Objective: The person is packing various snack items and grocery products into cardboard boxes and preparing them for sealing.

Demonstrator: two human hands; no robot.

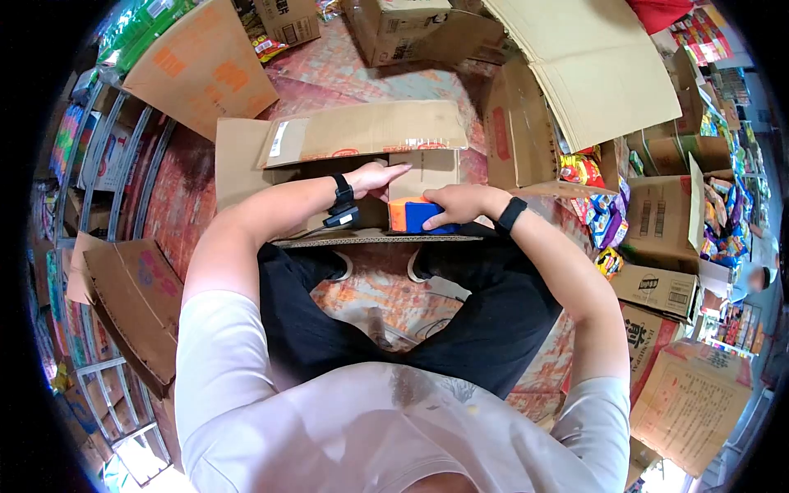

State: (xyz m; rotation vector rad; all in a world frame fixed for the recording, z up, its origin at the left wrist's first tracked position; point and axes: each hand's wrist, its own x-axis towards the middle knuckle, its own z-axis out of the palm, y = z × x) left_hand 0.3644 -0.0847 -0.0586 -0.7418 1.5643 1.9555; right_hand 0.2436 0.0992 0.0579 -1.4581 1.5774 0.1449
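Observation:
An open cardboard box (pixel 246 148) lies on the floor in front of my feet, its flaps folded outward. My right hand (pixel 457 204) grips an orange and blue packet (pixel 415 215) at the box's near edge. My left hand (pixel 376 177) reaches into the box beside that packet, fingers stretched flat against an inner flap (pixel 427 171), holding nothing. Both wrists wear black bands. The box's inside is mostly hidden by my arms.
Wire shelves (pixel 99 156) with packaged goods stand at the left. Open cartons of snack packets (pixel 600 205) crowd the right, stacked boxes (pixel 666 287) below them. A flattened carton (pixel 131 304) leans at my left, another (pixel 201 66) lies at the back. Patterned floor (pixel 362 66) shows beyond the box.

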